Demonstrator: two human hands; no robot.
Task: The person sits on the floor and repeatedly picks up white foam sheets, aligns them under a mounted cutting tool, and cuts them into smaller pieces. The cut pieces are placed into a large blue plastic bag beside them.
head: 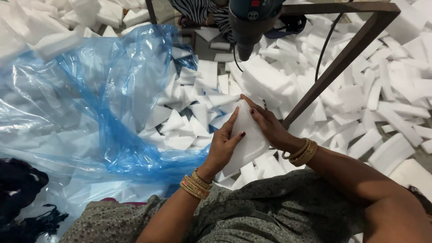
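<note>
A flat white foam piece (246, 135) with rounded corners is gripped between both hands over my lap. My left hand (223, 143) clasps its left edge, thumb on top, gold bangles on the wrist. Along the right edge lies my right hand (267, 123), fingers spread on the foam's upper face, bangles on that wrist too. Just ahead hangs a dark teal power drill (249, 22), pointing down from a brown metal frame (346, 56).
A big blue plastic sheet (90, 103) spreads on the left, holding several triangular white foam offcuts (189, 121). White foam strips and blocks (387, 103) cover the floor to the right. A black cable (325, 45) hangs beside the frame. Dark cloth (20, 193) lies lower left.
</note>
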